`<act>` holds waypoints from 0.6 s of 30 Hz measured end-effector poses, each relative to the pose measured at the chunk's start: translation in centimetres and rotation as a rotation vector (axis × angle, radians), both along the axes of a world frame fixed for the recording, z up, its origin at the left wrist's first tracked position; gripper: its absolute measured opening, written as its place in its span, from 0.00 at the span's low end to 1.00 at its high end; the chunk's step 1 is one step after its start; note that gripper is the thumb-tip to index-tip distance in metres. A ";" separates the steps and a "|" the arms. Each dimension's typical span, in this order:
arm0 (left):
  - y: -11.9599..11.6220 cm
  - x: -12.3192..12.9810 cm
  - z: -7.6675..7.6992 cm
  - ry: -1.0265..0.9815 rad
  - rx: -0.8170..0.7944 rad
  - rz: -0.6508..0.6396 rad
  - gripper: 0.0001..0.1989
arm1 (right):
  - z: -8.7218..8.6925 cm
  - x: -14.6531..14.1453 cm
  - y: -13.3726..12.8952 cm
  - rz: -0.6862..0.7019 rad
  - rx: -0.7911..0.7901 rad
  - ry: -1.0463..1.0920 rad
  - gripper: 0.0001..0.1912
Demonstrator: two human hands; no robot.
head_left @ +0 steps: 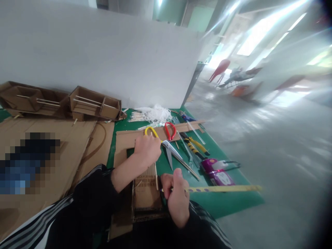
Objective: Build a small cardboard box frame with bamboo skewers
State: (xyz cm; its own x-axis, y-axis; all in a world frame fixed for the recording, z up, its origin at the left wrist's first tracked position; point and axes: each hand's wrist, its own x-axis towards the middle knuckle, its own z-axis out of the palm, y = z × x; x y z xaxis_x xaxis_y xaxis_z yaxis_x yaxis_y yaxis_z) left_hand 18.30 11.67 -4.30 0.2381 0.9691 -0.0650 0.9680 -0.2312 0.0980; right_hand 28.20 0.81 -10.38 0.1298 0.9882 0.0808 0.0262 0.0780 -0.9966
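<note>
While right hand point(177, 195) grips spotted yellow rod point(223, 188) beside cardboard box point(147, 199), left hand point(148, 149) beyond, its grip hidden, cannot tell. Box: by near edge of surface point(228, 205). Step, apparently: rod work; next move calls for steady box.

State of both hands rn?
Left hand: back toward the camera, fingers mostly hidden; can't tell whether it holds anything.
Right hand: closed, holding the yellow spotted stick.
</note>
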 end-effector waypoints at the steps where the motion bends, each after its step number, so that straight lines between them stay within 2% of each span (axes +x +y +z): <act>1: 0.0 0.0 0.0 -0.001 -0.001 0.000 0.14 | -0.1 0.0 0.0 -0.002 0.004 0.015 0.38; 8: 0.1 0.0 -0.1 -0.004 -0.014 -0.001 0.14 | -0.1 -0.1 0.0 -0.003 0.016 0.054 0.38; 18: -0.2 0.0 0.4 -0.006 -0.019 -0.004 0.14 | 3.2 0.2 0.0 0.135 0.047 -0.265 0.38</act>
State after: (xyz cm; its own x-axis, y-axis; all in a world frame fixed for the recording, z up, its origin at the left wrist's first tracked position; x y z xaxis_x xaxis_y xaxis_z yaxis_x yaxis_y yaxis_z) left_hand 18.31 11.50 -3.94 0.2419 0.9668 -0.0822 0.9666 -0.2327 0.1079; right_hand 28.38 0.82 -7.18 -0.0343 0.9895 0.1403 0.2712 0.1443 -0.9516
